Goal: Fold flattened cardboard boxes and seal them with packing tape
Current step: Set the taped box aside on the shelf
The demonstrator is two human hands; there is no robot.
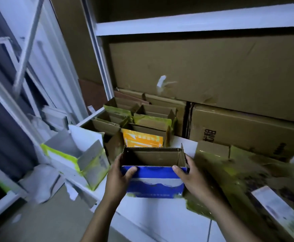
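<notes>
One blue box (154,183); fingers of left hand (119,178), right hand (193,176) clamped on it.

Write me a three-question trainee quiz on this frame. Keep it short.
1. True or false: the left hand and the right hand grip opposite ends of the blue-and-white box.
2. The top of that box is: A) taped shut, B) open, C) covered by a lid.
3. What colour is the printed flap right behind it?
Key: 1 true; 2 B; 3 orange.
</notes>
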